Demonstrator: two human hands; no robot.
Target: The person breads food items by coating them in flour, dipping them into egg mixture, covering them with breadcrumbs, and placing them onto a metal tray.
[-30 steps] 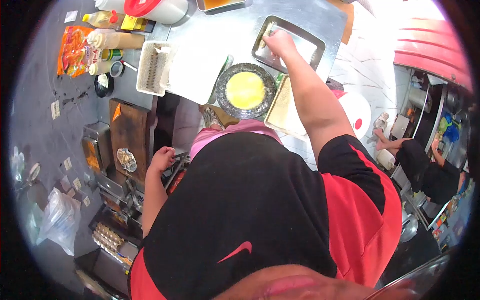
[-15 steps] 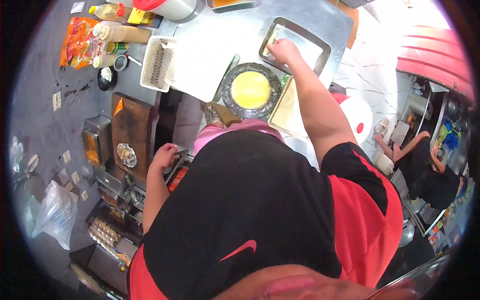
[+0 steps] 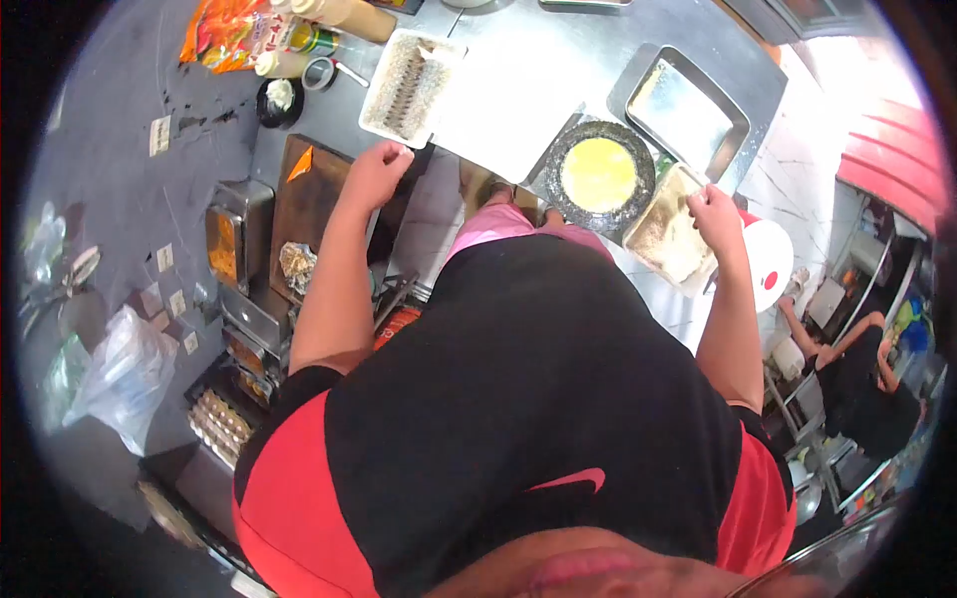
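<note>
My left hand (image 3: 379, 171), fingers curled together, is at the near edge of a white tray (image 3: 375, 122) holding rows of small greyish pieces (image 3: 411, 95). Whether anything is in its fingers is not clear. My right hand (image 3: 716, 217) is closed in a pinch over the right side of a container of pale crumbs (image 3: 670, 239); what it holds is hidden. Between the hands stands a dark speckled bowl (image 3: 560, 184) of yellow liquid (image 3: 599, 174), like beaten egg. Behind it, a metal tray (image 3: 740, 130) has a pale strip (image 3: 650, 85) at its left end.
A white board or sheet (image 3: 498, 110) lies between the white tray and the bowl. Sauce bottles (image 3: 344, 18) and an orange bag (image 3: 231, 35) stand back left. A white round lid or bucket (image 3: 768, 254) is at right. Another person (image 3: 862, 384) is far right.
My right hand has come back from the metal tray to the crumb container. My left hand has risen from low at my side to the white tray. The view has shifted.
</note>
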